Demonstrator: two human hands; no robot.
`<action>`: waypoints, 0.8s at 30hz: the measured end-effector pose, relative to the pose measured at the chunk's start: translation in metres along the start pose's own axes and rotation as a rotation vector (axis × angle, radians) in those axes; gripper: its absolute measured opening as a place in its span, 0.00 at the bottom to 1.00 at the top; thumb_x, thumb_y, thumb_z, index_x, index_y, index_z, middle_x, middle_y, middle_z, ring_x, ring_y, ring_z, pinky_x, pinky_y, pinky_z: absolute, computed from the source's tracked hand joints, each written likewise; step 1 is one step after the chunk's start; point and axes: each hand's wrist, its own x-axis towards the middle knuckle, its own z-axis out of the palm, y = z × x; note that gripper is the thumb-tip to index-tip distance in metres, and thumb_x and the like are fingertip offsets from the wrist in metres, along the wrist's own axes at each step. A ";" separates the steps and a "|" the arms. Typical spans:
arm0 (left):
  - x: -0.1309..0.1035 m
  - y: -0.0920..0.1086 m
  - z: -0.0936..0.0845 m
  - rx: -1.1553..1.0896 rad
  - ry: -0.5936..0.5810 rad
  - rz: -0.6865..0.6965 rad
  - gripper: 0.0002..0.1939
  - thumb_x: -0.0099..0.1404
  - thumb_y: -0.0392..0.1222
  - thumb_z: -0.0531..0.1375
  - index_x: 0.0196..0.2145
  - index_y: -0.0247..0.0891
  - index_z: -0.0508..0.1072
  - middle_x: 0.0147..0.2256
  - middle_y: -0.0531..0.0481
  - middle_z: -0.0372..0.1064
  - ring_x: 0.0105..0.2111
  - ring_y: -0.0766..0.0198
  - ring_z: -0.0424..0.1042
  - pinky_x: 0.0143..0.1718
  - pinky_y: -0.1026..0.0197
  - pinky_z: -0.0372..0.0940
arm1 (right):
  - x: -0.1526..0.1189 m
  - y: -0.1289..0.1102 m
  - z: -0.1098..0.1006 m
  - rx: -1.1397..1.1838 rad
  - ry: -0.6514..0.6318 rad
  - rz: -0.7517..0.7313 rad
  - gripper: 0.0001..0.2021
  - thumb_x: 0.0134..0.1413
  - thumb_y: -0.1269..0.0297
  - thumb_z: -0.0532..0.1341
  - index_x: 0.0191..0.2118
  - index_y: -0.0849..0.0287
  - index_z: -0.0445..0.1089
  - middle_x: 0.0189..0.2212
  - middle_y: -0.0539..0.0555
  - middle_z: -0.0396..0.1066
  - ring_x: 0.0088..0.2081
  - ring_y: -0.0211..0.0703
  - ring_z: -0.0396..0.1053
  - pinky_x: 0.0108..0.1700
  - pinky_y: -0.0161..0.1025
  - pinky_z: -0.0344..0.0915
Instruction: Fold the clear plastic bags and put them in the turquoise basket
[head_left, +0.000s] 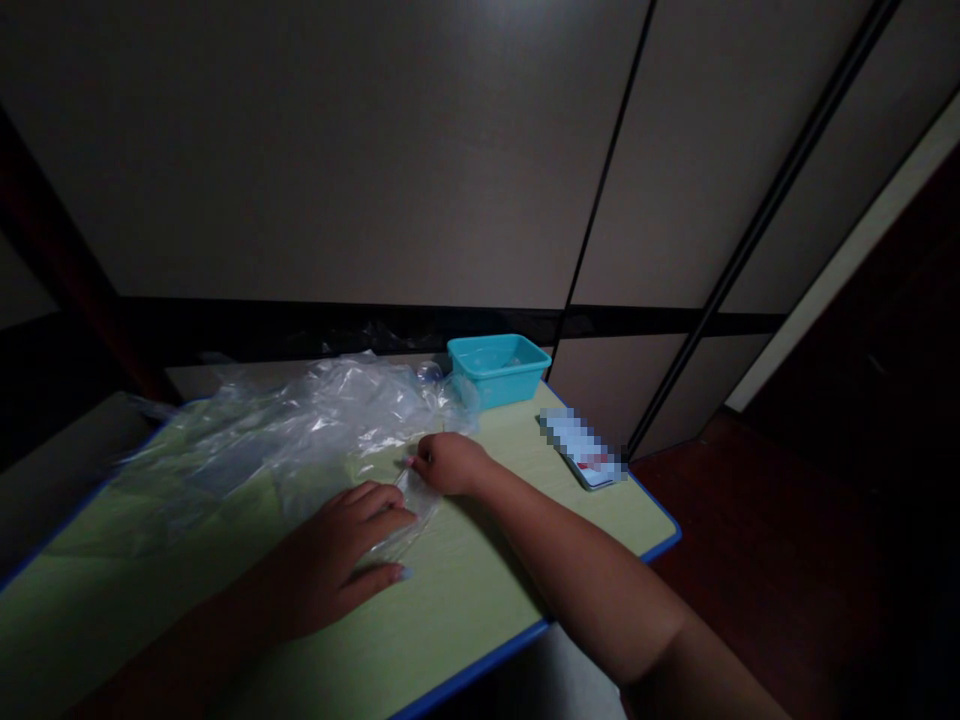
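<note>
My right hand (456, 463) is closed in a pinch on the edge of a clear plastic bag (409, 520) lying on the table. Close by on the left, my left hand (345, 550) has its fingers apart, with the fingertips over the bag's near part and the thumb down by the tabletop. Beyond both hands spreads a crumpled heap of clear plastic bags (352, 400). Whether the pinched bag is joined to that heap cannot be made out.
A turquoise plastic basket (501, 385) stands at the table's back, beside the heap. On the right lies a phone (581, 450), its screen blurred out. The pale green table (457, 620) has a blue edge. Large cabinet doors (360, 160) rise behind it.
</note>
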 end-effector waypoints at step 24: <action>-0.001 -0.002 -0.003 -0.033 -0.039 0.003 0.19 0.60 0.45 0.57 0.50 0.45 0.66 0.46 0.48 0.63 0.46 0.55 0.61 0.45 0.57 0.58 | 0.003 0.002 0.001 0.036 0.025 -0.035 0.18 0.57 0.55 0.51 0.37 0.62 0.72 0.34 0.58 0.74 0.32 0.40 0.67 0.28 0.34 0.53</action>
